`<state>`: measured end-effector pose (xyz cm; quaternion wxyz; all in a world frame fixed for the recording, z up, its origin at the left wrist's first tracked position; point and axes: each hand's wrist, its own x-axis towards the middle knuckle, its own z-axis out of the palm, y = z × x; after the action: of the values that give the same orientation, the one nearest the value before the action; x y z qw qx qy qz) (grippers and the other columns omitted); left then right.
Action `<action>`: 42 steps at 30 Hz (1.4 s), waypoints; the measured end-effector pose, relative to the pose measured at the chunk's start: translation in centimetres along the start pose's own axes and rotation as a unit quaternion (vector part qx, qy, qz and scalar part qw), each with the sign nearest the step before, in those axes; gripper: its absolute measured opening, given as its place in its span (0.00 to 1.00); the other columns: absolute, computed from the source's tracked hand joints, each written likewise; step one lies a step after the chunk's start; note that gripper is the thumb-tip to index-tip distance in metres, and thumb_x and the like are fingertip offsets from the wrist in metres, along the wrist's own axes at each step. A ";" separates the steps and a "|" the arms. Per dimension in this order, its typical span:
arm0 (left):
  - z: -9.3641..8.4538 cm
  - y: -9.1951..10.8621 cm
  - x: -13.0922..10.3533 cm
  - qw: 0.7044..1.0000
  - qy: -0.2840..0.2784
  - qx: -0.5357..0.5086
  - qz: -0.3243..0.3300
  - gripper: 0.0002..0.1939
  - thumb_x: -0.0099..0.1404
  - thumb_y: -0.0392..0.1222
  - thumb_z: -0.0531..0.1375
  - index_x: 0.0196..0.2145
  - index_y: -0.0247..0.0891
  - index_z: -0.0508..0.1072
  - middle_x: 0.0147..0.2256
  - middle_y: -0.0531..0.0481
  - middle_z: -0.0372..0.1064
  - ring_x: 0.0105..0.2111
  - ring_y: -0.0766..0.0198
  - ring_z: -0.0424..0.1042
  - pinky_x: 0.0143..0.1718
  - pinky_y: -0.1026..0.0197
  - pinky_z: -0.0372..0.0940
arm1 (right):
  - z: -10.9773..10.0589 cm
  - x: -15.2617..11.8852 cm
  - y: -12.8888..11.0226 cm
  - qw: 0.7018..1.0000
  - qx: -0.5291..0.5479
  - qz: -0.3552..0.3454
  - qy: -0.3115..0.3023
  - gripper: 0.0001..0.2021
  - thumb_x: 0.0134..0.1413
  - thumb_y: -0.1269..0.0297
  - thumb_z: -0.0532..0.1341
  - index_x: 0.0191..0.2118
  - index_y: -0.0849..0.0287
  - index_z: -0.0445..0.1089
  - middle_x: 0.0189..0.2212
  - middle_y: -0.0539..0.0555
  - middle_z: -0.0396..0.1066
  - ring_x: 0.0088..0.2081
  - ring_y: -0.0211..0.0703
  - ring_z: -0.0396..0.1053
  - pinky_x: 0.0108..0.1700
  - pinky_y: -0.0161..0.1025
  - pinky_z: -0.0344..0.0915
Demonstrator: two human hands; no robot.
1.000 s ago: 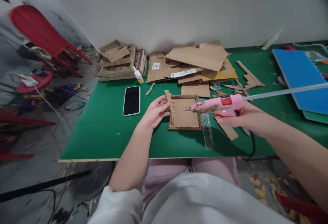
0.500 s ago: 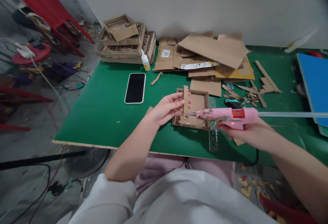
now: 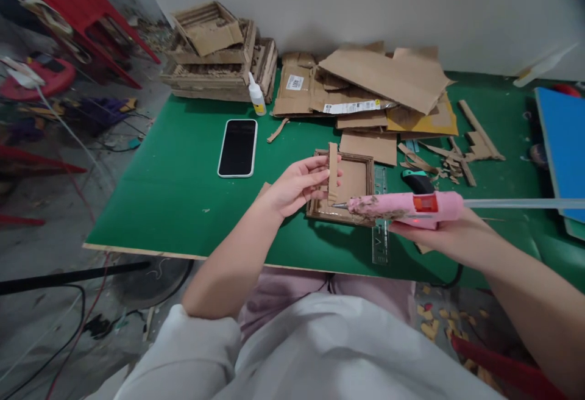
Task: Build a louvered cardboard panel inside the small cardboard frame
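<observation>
Between thumb and fingers, my left hand (image 3: 304, 185) pinches a narrow cardboard strip (image 3: 333, 171), held upright above a shallow cardboard frame box (image 3: 369, 174). My right hand (image 3: 441, 235) is wrapped round a pink hot glue gun (image 3: 411, 208) with a small red light and a long clear glue stick out of its back. The metal nozzle points left, close to the strip's lower end; whether they touch I cannot tell. Under the gun lies a clear plastic ruler (image 3: 380, 244), partly hidden. Just beyond the gun sits a teal and black cutter (image 3: 417, 180).
A phone (image 3: 237, 149) lies left on the green table (image 3: 150, 199). Behind it stand a glue bottle (image 3: 256, 98) and stacked cardboard trays (image 3: 210, 74). Cardboard sheets (image 3: 384, 77) and scraps (image 3: 450, 165) fill the back and right, with a blue board (image 3: 564, 150) at the far right.
The view has shifted slightly, so the table items sit a little higher. Both hands keep their holds, with the strip and glue gun nozzle still close together.
</observation>
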<state>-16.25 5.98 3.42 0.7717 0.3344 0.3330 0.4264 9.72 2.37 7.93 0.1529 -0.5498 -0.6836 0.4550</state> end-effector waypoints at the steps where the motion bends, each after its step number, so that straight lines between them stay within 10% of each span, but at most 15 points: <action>1: 0.0 0.0 0.0 1.000 0.000 0.001 0.000 0.17 0.58 0.35 0.60 0.46 0.36 0.69 0.39 0.45 0.72 0.35 0.65 0.73 0.28 0.70 0.68 | 0.0 0.0 -0.1 1.000 -0.013 0.006 -0.001 0.20 0.39 0.50 0.65 0.41 0.50 0.72 0.42 0.49 0.73 0.47 0.57 0.69 0.54 0.55 0.64; 14: 0.1 -0.1 -0.1 1.000 -0.026 0.006 -0.013 0.19 0.55 0.36 0.63 0.46 0.37 0.70 0.36 0.47 0.71 0.33 0.65 0.73 0.26 0.69 0.67 | -0.5 0.4 -1.4 0.999 -0.035 -0.010 -0.005 0.18 0.39 0.52 0.65 0.40 0.50 0.73 0.40 0.49 0.74 0.45 0.55 0.70 0.50 0.51 0.68; 24: 0.3 -0.2 -0.4 0.996 -0.069 -0.003 -0.065 0.20 0.53 0.35 0.64 0.45 0.36 0.72 0.33 0.48 0.72 0.26 0.72 0.69 0.24 0.71 0.66 | -0.7 0.2 -1.7 0.986 -0.089 0.140 -0.008 0.19 0.35 0.43 0.63 0.19 0.55 0.67 0.13 0.48 0.64 0.16 0.38 0.61 0.14 0.35 0.59; 42: 0.2 -0.4 -0.2 0.995 -0.079 0.008 -0.063 0.20 0.49 0.42 0.68 0.40 0.35 0.74 0.31 0.47 0.75 0.28 0.66 0.73 0.25 0.70 0.65 | -0.6 0.3 -1.4 0.992 -0.009 0.113 -0.052 0.16 0.36 0.48 0.65 0.26 0.56 0.70 0.14 0.47 0.65 0.17 0.35 0.61 0.15 0.32 0.59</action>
<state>-16.03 5.56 3.29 0.8181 0.3517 0.2951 0.3464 9.22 2.93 9.27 0.0594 -0.6004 -0.6282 0.4913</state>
